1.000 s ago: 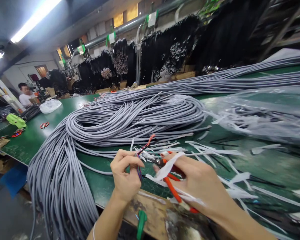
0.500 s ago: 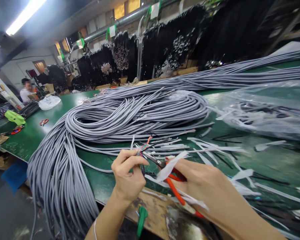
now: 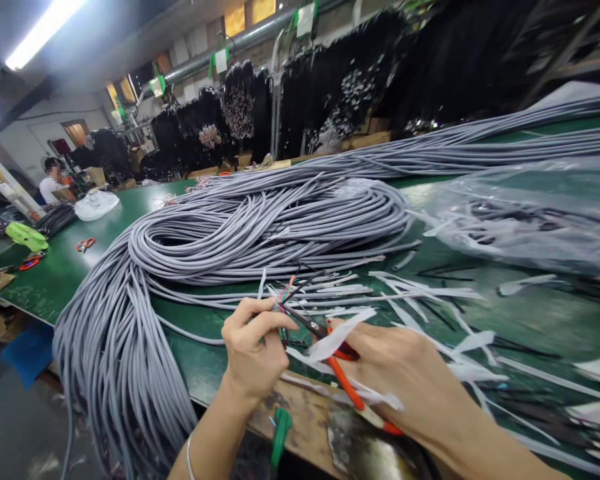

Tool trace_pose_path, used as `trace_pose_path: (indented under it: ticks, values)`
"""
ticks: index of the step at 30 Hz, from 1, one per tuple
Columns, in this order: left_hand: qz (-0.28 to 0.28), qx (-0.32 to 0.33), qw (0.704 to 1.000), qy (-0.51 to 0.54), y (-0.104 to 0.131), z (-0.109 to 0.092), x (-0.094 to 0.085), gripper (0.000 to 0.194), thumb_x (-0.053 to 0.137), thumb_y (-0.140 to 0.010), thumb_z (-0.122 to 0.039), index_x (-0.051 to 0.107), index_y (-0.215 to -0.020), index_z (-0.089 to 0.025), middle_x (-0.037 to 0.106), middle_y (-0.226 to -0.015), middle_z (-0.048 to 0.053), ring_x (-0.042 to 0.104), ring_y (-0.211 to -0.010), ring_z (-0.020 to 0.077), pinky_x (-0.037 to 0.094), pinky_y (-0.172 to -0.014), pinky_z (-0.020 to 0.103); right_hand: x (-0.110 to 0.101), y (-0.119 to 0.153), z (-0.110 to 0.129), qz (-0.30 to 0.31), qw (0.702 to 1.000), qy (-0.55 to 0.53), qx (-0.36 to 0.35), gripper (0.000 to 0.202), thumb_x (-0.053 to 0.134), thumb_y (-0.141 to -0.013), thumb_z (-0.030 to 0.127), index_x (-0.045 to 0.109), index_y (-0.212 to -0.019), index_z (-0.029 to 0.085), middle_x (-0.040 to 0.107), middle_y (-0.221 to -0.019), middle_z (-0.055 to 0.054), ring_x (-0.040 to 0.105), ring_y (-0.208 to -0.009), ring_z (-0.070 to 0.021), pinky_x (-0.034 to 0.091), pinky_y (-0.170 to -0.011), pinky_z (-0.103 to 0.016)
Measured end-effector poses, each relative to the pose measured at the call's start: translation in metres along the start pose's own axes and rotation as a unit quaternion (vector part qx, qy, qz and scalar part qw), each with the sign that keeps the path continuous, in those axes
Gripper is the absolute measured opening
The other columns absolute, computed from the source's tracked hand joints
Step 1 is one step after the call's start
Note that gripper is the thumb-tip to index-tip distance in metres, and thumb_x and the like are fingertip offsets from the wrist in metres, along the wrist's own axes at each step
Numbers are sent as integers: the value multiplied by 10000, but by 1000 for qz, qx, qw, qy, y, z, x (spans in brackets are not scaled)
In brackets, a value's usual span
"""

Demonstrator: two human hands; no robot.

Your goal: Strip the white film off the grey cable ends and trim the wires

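My left hand (image 3: pixel 257 343) pinches the end of a grey cable, most of it hidden by the fingers. Thin coloured inner wires (image 3: pixel 287 289), including orange, green and black, fan out above the fingertips. In my right hand (image 3: pixel 395 357) are red-handled scissors (image 3: pixel 347 383), their slim dark blades pointing left with the tips at the wires beside my left fingertips. Whether the blades touch a wire is too small to tell. A white strip (image 3: pixel 340 335) lies across the scissors and my right fingers.
A large looped bundle of grey cables (image 3: pixel 190 243) covers the green table (image 3: pixel 200 363) and hangs over its front edge. White strips and black scraps lie to the right, near a clear plastic bag (image 3: pixel 525 220). Other scissors (image 3: pixel 85 245) lie left. A person (image 3: pixel 53 181) sits far left.
The view has shifted slightly. A black wire now stands out toward the upper right from the wires at my left fingertips. Both hands keep nearly the same pose, the scissors staying at the wires.
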State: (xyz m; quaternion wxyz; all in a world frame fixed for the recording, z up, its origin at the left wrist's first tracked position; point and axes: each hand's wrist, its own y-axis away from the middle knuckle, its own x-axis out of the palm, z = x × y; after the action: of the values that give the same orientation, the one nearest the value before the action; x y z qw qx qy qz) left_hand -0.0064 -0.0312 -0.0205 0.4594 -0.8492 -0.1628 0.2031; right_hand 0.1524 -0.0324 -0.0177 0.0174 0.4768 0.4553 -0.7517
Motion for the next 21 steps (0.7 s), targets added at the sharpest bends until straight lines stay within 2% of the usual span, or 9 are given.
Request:
trace_pose_path:
  ticks: [4,7,9,12,15,18,21]
  values:
    - [1,-7,1000,18,0,2,0,345,452,-696,32,689,-610,-203,659,-712,33,649,-670,132,523,-611,225,6,2,-2,40,992,-92,74,271,415,-744,97,545,-525,189,591,-465,-32,557,-384,-144,333,-399,-235]
    - [3,-17,999,28,-1,3,0,343,456,-692,25,693,-607,-208,658,-708,28,644,-666,133,520,-611,231,8,-1,-1,80,965,-186,164,244,439,-722,168,546,-504,196,585,-455,-35,540,-403,-159,340,-421,-249]
    - [0,-29,999,32,-1,3,-1,332,469,-699,17,694,-604,-206,660,-706,30,640,-659,134,514,-605,232,8,-5,2,92,942,-246,210,250,462,-713,271,540,-489,191,529,-425,-16,461,-388,-142,322,-423,-253]
    - [-4,-48,998,41,-3,2,-2,312,488,-722,5,691,-604,-201,662,-701,31,634,-649,130,504,-595,226,8,-13,8,118,902,-323,260,394,498,-677,465,377,-416,196,304,-388,33,244,-400,-88,218,-397,-240]
    - [-8,-53,997,54,-4,2,-3,304,492,-735,0,682,-600,-195,661,-691,28,631,-641,125,500,-592,219,10,-18,13,158,873,-362,286,482,510,-670,513,217,-436,210,207,-444,40,168,-451,-77,158,-402,-237]
    - [-3,-57,997,53,-4,2,-4,298,493,-738,-5,681,-607,-196,657,-692,27,631,-647,130,502,-598,227,12,-18,12,153,882,-349,276,456,514,-692,485,243,-447,212,253,-449,35,208,-448,-85,196,-407,-241]
    - [3,-48,998,43,-2,3,-3,304,484,-726,0,683,-611,-199,647,-687,27,624,-648,133,501,-599,232,12,-14,5,94,929,-259,248,303,503,-712,403,472,-490,198,432,-442,10,356,-426,-123,285,-430,-252]
